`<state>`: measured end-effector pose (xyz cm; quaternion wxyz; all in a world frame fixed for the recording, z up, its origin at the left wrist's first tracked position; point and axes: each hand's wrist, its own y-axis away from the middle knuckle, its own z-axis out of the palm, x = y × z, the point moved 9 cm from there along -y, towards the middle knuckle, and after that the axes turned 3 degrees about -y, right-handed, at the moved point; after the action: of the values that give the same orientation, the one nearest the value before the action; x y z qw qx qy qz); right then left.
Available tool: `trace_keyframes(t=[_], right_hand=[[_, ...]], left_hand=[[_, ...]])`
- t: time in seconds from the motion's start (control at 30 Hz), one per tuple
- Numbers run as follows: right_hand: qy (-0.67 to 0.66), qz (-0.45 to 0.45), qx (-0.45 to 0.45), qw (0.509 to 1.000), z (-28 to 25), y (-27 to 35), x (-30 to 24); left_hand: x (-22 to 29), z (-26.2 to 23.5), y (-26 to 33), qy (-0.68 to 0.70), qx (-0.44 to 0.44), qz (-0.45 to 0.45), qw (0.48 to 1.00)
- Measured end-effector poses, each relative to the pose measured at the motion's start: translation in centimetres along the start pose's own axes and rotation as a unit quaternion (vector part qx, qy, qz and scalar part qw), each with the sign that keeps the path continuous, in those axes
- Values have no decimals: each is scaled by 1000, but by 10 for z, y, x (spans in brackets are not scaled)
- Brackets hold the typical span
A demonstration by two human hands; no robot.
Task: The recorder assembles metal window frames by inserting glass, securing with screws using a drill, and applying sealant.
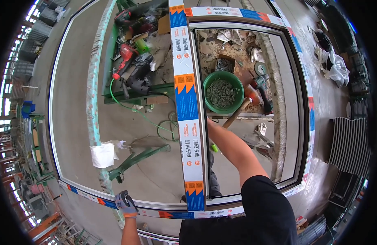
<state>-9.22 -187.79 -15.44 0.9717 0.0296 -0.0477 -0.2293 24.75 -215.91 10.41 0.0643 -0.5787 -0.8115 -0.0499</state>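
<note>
A large window frame (pixel 187 134) with a taped middle bar lies across the supports before me. My left hand (pixel 126 204), in a grey glove with an orange cuff, grips its near rail at the left. My bare right arm reaches down through the right opening. Its wrist passes under the middle bar, so the right hand's fingers are hidden, along with anything they hold. Beyond that arm, a green basin (pixel 224 110) of screws stands on a littered surface. Beside it lie a wooden handle (pixel 237 113) and a teal-and-black power drill (pixel 261 81).
Red (pixel 126 59) and black power tools (pixel 140 76) lie on a green stand at the far left. A green hose (pixel 131 108) trails from there. Wrapped support bars (pixel 93 81) run beneath the frame. Stacked ribbed profiles (pixel 348 141) stand at the right.
</note>
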Motion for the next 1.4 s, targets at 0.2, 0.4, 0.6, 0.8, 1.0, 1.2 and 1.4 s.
trace_keyframes(t=[0.2, 0.4, 0.6, 0.8, 1.0, 1.2, 1.4], right_hand=[[112, 62, 169, 977, -59, 56, 27], [213, 140, 355, 899, -127, 122, 70], [344, 162, 511, 771, -110, 246, 97], [314, -60, 553, 769, 85, 355, 119], [477, -304, 513, 645, 270, 445, 171], [476, -478, 468, 571, 393, 500, 318], [508, -492, 441, 553, 440, 522, 443]], left_hand=[[-9, 2, 17, 5, 17, -13, 1000], [-27, 6, 22, -28, 38, -20, 999], [-11, 4, -1, 62, 44, 30, 997], [-16, 1, 18, 34, 27, 35, 998], [-58, 38, 30, 8, 49, 22, 999], [-35, 8, 35, 99, 141, 118, 978], [172, -73, 130, 382, -29, 375, 844]])
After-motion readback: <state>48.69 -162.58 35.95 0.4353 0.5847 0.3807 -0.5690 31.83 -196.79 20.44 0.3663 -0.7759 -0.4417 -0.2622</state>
